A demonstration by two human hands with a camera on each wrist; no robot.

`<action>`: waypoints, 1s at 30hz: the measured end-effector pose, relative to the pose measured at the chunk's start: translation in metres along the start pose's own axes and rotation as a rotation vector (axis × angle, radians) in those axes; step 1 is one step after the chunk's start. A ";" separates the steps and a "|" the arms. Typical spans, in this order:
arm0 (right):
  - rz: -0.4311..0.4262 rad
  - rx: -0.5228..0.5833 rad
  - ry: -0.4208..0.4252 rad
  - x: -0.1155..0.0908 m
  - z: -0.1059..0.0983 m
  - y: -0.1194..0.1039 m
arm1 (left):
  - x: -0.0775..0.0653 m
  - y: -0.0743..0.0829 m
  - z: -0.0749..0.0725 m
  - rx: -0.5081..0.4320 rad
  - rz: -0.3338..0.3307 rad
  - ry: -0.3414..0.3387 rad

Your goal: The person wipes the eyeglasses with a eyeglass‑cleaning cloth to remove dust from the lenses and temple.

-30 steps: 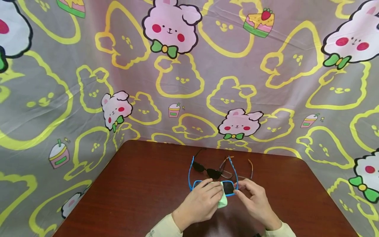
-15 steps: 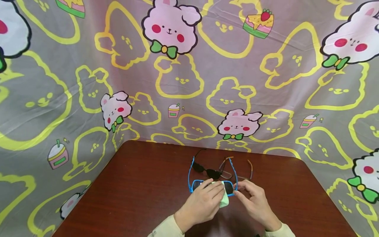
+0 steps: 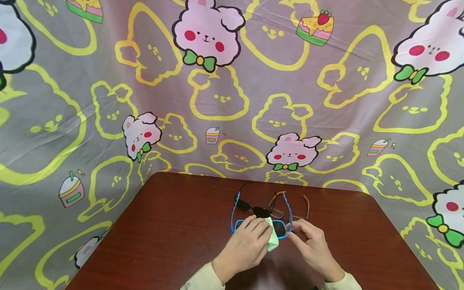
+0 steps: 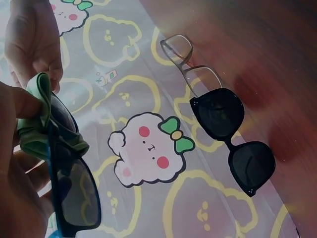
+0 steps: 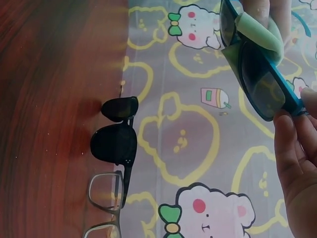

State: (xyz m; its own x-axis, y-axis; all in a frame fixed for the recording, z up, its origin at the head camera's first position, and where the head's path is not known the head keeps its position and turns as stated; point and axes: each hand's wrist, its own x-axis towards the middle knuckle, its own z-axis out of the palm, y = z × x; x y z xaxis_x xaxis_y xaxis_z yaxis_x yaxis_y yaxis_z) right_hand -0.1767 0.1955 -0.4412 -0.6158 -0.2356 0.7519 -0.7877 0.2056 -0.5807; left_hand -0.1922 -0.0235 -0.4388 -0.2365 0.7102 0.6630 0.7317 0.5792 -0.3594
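Note:
Blue-framed sunglasses (image 3: 280,228) with dark lenses are held above the table, temples unfolded and pointing away from me. With a light green cloth (image 3: 272,237), my left hand (image 3: 248,243) grips the sunglasses near the bridge, covering much of one lens in the head view. The left wrist view shows the folded cloth (image 4: 37,109) pinched over the frame, between thumb and fingers. My right hand (image 3: 313,245) pinches the frame's right corner, by the hinge. In the right wrist view its thumb and fingertips meet at that corner, and the cloth (image 5: 262,37) wraps across the bridge.
Black sunglasses (image 3: 262,212) lie on the brown table (image 3: 163,225) just beyond the held pair. Beside them are clear-lensed glasses (image 5: 106,191) with thin frames and brownish temple tips. A patterned curtain (image 3: 224,133) encloses the table's back and sides.
My left hand and the cloth have shifted slightly away from me over the sunglasses, and its fingers look more bent. The sunglasses have tipped a little; the right hand keeps its hold.

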 end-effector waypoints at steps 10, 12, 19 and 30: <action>0.032 0.001 0.018 -0.002 -0.001 0.002 | 0.002 0.003 0.001 -0.054 0.019 -0.008; 0.036 0.009 0.017 -0.002 -0.001 0.003 | 0.002 0.003 0.001 -0.056 0.023 -0.013; 0.059 0.043 0.004 -0.003 -0.002 0.003 | 0.003 0.005 0.002 -0.072 0.032 -0.032; 0.103 0.034 -0.004 -0.003 -0.004 0.005 | 0.005 0.004 -0.003 -0.097 0.026 -0.121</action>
State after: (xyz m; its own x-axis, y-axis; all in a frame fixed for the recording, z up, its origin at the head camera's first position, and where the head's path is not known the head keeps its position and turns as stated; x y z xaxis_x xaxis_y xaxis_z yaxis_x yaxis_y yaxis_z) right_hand -0.1785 0.2011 -0.4454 -0.6938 -0.2182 0.6863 -0.7201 0.1966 -0.6655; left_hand -0.1886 -0.0184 -0.4351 -0.2881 0.7710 0.5680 0.7954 0.5230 -0.3064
